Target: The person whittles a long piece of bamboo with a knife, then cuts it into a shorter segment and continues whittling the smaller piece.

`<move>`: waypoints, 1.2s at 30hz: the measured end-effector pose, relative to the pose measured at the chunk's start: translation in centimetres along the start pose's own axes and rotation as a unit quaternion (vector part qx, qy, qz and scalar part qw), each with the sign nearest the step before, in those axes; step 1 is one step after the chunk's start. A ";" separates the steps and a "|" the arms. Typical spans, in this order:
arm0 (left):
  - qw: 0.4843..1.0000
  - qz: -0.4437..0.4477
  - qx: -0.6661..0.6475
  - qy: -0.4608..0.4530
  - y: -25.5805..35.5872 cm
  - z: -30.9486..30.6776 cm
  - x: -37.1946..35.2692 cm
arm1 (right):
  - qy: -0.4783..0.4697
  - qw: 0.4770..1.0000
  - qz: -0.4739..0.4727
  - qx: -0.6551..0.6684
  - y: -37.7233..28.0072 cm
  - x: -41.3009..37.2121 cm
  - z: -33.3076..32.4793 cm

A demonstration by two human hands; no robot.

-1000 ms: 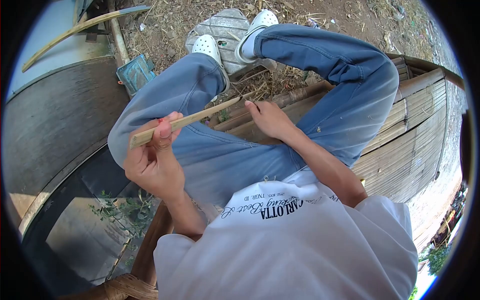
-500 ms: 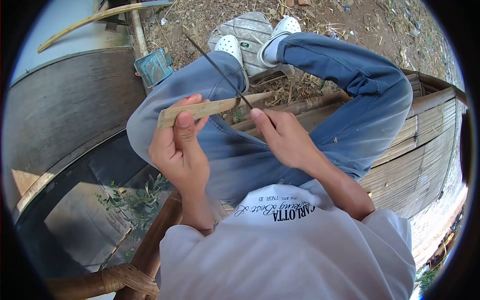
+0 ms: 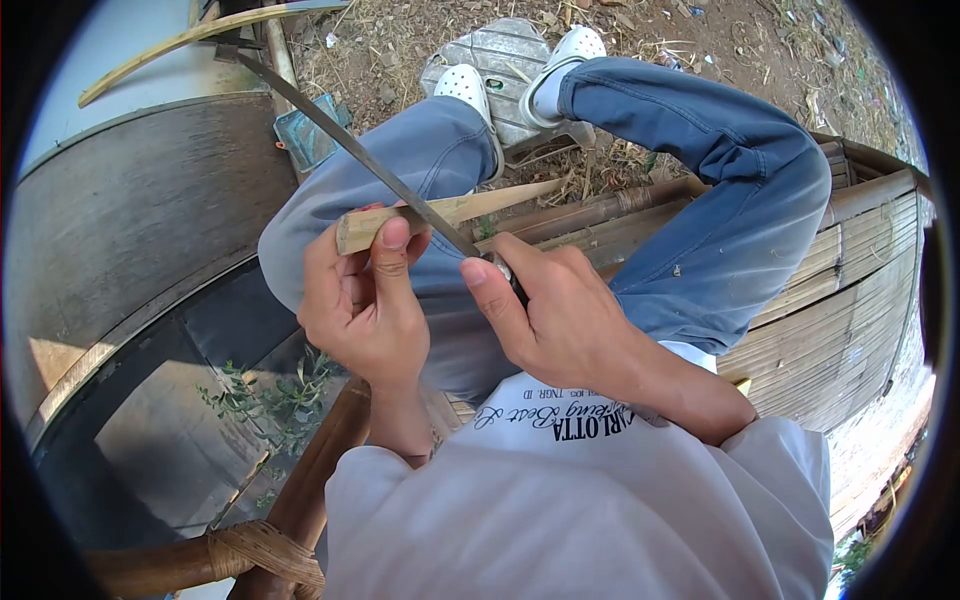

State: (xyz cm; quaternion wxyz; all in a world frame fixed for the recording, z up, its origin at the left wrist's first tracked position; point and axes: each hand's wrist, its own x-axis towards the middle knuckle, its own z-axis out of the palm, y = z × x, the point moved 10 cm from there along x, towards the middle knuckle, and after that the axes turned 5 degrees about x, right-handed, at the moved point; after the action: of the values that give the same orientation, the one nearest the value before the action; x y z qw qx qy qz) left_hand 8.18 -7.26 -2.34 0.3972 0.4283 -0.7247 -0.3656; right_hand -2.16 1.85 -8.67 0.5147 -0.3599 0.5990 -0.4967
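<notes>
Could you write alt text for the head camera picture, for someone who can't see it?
Seen from above, a seated person's left hand holds a flat bamboo strip while the right hand lays the long blade of a knife across it. Beneath the hands are blue jeans, white shoes and a bamboo bench.

Outdoor yard serving as a bamboo workshop. Bare dirt ground (image 3: 390, 45) strewn with dry straw, a slatted bamboo platform (image 3: 840, 260) as seat, a rattan-lashed pole (image 3: 262, 558) close by.
</notes>
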 end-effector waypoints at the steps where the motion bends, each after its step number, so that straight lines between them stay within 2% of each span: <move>1: 1.000 0.003 0.000 0.002 -0.1 -0.1 0.2 | 0.000 1.000 0.002 -0.029 0.1 0.1 -0.1; 3: 0.999 0.002 0.017 0.029 -0.4 -0.7 0.4 | 0.031 0.993 0.061 -0.097 3.2 0.7 -0.4; 5: 1.000 0.023 0.001 0.007 -0.2 -0.8 -0.4 | 0.050 0.973 0.168 -0.148 12.4 0.8 -2.0; 6: 0.999 0.036 -0.014 -0.010 -0.2 -0.3 -0.6 | 0.047 0.970 0.185 -0.149 16.3 1.2 -2.7; 8: 0.999 0.037 -0.007 -0.008 -0.2 0.2 -0.4 | 0.043 0.964 0.218 -0.146 17.5 0.5 -3.5; 10: 0.999 0.034 0.017 0.006 0.2 0.5 -0.1 | 0.018 0.979 0.197 -0.038 10.3 1.2 -3.1; 13: 0.998 0.051 0.024 0.010 0.5 0.7 0.1 | 0.043 0.997 0.027 0.051 1.5 0.8 -1.5; 15: 0.998 0.055 0.025 0.011 0.6 0.5 -0.1 | 0.026 0.997 0.007 0.068 -0.8 0.6 -0.9; 18: 0.998 0.056 0.010 0.008 0.6 0.8 -0.3 | -0.011 0.996 0.061 0.063 -0.3 0.8 -0.1; 20: 0.999 0.050 -0.001 0.008 0.6 0.9 -0.6 | 0.041 0.999 0.007 0.000 0.0 0.7 -0.6; 21: 0.998 0.052 0.016 0.016 0.7 0.8 -0.6 | 0.040 0.999 0.008 0.001 1.0 0.7 -0.5; 25: 0.997 0.071 0.022 0.008 0.6 0.7 -0.7 | 0.086 0.979 0.137 -0.120 12.1 1.7 -2.8; 27: 0.997 0.069 0.019 0.019 0.6 0.9 -0.8 | 0.090 0.979 0.157 -0.097 12.5 1.4 -3.3; 29: 0.997 0.059 0.022 0.033 0.5 0.8 -0.8 | 0.074 0.983 0.163 -0.030 10.3 1.0 -3.0; 30: 0.997 0.062 0.028 0.027 0.5 0.8 -0.6 | 0.060 0.987 0.151 0.015 7.1 0.7 -2.1; 31: 0.997 0.070 0.031 0.023 0.7 0.9 -0.3 | 0.061 0.996 0.065 0.026 4.1 0.4 -1.5; 32: 0.997 0.072 0.031 0.025 0.7 0.9 -0.3 | 0.044 0.996 0.031 0.074 1.7 0.1 -0.9; 35: 0.997 0.069 0.016 0.029 0.6 0.8 -0.4 | 0.043 0.998 0.010 0.040 0.9 0.5 -0.6; 36: 0.997 0.070 0.027 0.027 0.7 0.8 -0.2 | 0.044 0.998 0.035 0.030 1.8 0.9 -0.8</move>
State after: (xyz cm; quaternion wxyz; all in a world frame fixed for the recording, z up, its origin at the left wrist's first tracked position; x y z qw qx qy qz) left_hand 7.28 -6.70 -2.17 0.4295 0.3968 -0.7515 -0.3053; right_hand -2.92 1.67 -10.66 0.5160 -0.3009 0.6180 -0.5112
